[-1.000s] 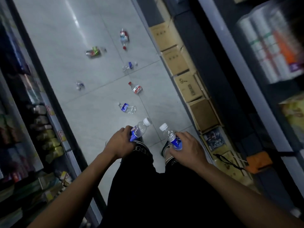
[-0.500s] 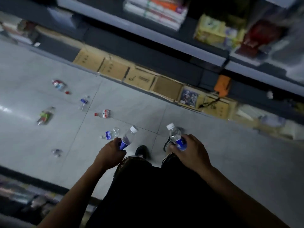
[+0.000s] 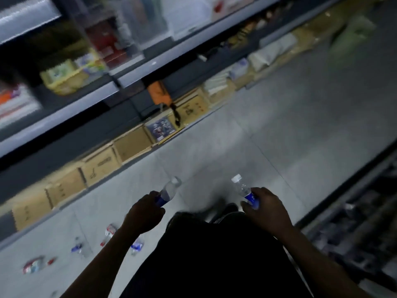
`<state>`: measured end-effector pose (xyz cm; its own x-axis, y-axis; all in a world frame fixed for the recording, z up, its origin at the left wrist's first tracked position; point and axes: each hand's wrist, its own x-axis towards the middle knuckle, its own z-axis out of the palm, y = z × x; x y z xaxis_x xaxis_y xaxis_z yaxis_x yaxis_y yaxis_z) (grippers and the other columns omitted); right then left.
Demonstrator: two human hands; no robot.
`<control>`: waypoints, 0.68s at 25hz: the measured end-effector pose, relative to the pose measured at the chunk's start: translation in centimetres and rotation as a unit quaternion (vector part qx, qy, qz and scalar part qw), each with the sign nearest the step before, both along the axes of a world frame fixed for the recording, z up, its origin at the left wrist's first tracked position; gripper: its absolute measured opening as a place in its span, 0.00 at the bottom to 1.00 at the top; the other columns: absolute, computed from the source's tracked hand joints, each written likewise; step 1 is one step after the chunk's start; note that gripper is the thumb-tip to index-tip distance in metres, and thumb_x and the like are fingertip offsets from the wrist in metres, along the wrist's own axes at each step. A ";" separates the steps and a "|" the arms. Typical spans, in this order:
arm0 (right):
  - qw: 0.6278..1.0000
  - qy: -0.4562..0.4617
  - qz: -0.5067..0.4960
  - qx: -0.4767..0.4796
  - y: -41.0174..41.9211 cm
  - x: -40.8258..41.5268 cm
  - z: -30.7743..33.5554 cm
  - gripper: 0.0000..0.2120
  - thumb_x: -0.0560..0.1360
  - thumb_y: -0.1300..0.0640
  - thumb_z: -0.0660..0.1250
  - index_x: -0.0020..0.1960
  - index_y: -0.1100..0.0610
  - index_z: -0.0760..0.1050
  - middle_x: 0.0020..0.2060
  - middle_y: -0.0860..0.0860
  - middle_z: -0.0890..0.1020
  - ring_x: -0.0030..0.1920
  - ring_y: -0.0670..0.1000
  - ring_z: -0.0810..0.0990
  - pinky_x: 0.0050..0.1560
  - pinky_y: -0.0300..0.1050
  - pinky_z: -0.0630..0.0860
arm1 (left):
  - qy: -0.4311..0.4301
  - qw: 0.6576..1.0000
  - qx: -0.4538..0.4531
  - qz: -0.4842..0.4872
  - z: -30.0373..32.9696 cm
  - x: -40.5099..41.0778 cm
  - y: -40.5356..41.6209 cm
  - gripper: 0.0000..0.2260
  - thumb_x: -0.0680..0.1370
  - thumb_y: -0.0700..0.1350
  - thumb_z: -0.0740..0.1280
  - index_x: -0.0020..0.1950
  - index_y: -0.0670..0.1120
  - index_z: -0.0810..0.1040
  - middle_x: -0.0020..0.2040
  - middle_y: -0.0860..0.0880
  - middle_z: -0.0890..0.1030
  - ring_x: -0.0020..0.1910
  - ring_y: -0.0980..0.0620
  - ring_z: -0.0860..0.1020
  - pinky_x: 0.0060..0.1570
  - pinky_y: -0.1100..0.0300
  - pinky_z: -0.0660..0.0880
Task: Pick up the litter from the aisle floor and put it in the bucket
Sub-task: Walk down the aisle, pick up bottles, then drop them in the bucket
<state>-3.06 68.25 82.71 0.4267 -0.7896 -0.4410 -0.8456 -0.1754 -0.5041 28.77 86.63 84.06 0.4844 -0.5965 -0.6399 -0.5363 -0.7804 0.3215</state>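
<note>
Between the two hands only dark trousers and bare grey floor tiles (image 3: 279, 147) are seen. A small water bottle with a blue label (image 3: 168, 191) is gripped by the left hand (image 3: 145, 214), the fingers curled round its lower part, the cap pointing away from the body. A second water bottle with a white cap (image 3: 243, 190) is gripped in the same manner by the right hand (image 3: 265, 209).

The task is judged to be only partly done. Two pieces of litter are lifted, but neither is put away yet, and no bucket is visible in the picture, so its place cannot be told. More litter is left on the floor, behind and to the outside of the left forearm: a blue-labelled bottle (image 3: 136, 246) just beside the arm, a red-labelled bottle (image 3: 108, 232), another small bottle (image 3: 78, 247) and a crushed red and white wrapper (image 3: 34, 265) further off.

Beyond the left hand a row of cardboard boxes (image 3: 101, 166) is standing along the foot of a shelf unit (image 3: 64, 117). An orange tool (image 3: 158, 93) is hanging there. Nothing is seen to block the way on the floor ahead of the hands. Much of the picture is blurred.
</note>
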 end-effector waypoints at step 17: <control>0.912 0.012 -0.409 -0.019 2.2 -15.9 0.3 0.17 0.71 0.39 0.71 0.53 0.49 0.78 0.44 0.44 0.76 0.41 0.50 0.78 0.42 0.43 0.71 | -0.002 0.893 -0.030 -0.449 1.0 -14.1 -29.0 0.16 0.74 0.46 0.70 0.62 0.48 0.74 0.53 0.48 0.81 0.48 0.47 0.78 0.46 0.57 0.67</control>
